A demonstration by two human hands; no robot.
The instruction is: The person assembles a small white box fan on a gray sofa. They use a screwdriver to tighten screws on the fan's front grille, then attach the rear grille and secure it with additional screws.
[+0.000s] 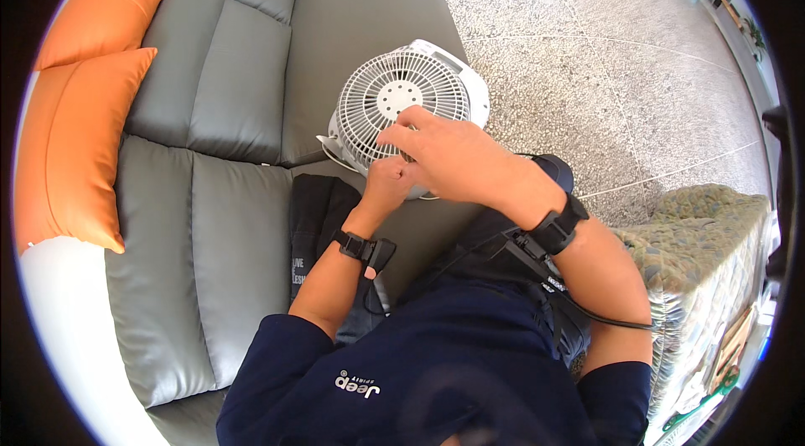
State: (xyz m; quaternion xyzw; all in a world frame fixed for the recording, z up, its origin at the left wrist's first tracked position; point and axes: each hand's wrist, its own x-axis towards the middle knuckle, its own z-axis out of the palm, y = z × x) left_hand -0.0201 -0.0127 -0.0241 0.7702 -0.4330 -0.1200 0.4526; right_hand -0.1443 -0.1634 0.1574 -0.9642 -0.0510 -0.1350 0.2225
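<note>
A white round fan (402, 100) with a spoked grille lies face up on the grey sofa seat before me. My left hand (388, 183) is curled by the fan's near rim; whatever its fingers close on is hidden. Over the near part of the grille reaches my right hand (462, 157), fingers bent and spread, its lower side against or very close to my left hand. Its thumb side is hidden, so contact with the grille cannot be told. Behind the grille the fan's white base (475, 84) carries a dark panel.
Orange cushions (82, 144) line the grey sofa's backrest (239, 69). Dark cloth (321, 207) with white lettering lies beside my left forearm. Speckled floor (566, 69) stretches to the right of the sofa. A quilted patterned cover (692, 245) stands close by my right elbow. Black straps circle both wrists.
</note>
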